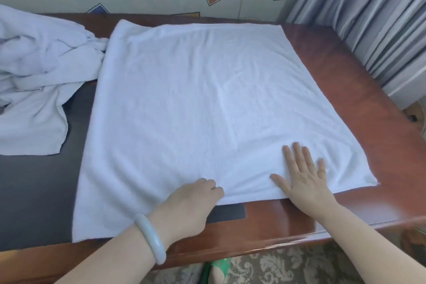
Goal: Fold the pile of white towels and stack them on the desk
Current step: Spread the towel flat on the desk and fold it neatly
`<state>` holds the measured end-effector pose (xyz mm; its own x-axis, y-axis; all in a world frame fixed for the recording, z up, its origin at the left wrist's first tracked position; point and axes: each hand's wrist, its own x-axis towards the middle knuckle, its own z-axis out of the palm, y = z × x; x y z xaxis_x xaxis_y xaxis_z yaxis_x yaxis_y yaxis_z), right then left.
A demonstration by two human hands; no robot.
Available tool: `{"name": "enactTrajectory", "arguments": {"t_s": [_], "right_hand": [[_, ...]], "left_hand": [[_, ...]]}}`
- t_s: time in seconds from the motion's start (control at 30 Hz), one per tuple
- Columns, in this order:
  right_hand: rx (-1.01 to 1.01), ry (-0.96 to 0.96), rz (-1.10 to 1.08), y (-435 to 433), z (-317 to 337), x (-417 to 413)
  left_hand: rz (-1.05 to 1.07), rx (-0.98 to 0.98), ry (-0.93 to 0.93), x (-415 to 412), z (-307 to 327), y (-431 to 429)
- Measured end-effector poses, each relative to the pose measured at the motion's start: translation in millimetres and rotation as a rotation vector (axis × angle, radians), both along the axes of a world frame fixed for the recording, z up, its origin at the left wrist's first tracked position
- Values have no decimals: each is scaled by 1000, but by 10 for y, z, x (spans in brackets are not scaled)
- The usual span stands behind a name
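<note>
Nearest the lens, a pale bangle [151, 241] on the left wrist, forearm reaching in from the lower left. Just ahead of it, the left hand [191, 202], knuckles up at the near edge of the spread towel [202, 104], fingers curled over that edge and gripping it, fingertips tucked out of sight. Close by on the right, the right hand [304, 175], laid flat on the same towel near the front hem, fingers straight and fanned apart, pressing the cloth down and holding nothing. White cloth lying mostly smooth across the red-brown desk [350, 108], near left corner resting on a dark desk pad [34, 191], far edge close to the wall. At the far left of the desk, a crumpled pile of white towels [34, 64], touching the far left corner of the one laid out. To the right, a grey curtain [373, 18]; below the desk edge, patterned carpet [288, 265] and a green shoe [219, 265].
</note>
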<state>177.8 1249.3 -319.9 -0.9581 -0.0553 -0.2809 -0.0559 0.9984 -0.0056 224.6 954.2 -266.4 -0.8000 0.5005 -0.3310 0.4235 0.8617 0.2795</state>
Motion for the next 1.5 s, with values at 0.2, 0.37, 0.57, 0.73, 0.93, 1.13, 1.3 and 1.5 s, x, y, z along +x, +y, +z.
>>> {"name": "enactTrajectory", "arguments": {"t_s": [0.2,0.37,0.57,0.73,0.93,1.13,1.3,1.5], "right_hand": [[171,210,118,-376,302,-56],[-288,385,450,-1431,86,-46],[-218,262,479,-1731,-284,113],[-182,253,473,-1730,-257,105],[-181,250,471,-1736,-233,124],[-207,247,456,-1767,-250,110],[-266,375,489,-2039,-197,59],[-326,304,503,-2311,-278,131]], "left_hand": [[70,111,243,397,-125,-379],[108,-9,291,612,-272,-727],[296,-265,444,720,-304,-984],[391,-354,513,649,-417,-1292],[308,-224,376,836,-166,-1659],[541,-32,96,1072,-24,-1994],[1227,255,-68,848,-20,-2079],[1427,1053,-472,648,17,-2072]]}}
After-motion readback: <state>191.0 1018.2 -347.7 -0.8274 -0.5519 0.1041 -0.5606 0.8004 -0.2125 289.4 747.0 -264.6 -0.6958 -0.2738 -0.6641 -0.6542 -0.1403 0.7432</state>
